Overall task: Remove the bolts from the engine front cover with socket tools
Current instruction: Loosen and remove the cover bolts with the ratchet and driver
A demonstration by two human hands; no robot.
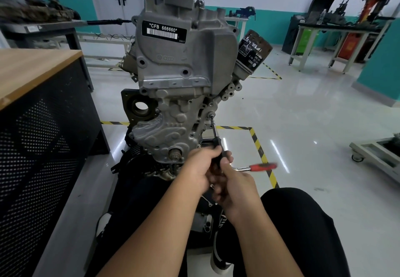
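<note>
The grey aluminium engine front cover (173, 112) faces me on an upright engine. A thin socket driver (215, 129) with a black handle reaches up to a bolt (211, 115) on the cover's right edge. My left hand (201, 168) is wrapped around the driver's black handle. My right hand (234, 186) is closed just below and to the right of it, holding a ratchet with a red handle (263, 166) that sticks out to the right. Both hands are slightly blurred.
A black oil filter (253, 49) juts from the engine's upper right. A wooden-topped cabinet (36, 94) stands close on the left. Yellow-black floor tape (259, 151) marks the bay. Workbenches (337, 31) stand at the back right, a wheeled cart (376, 153) at the right. My black-trousered knee (298, 222) is below.
</note>
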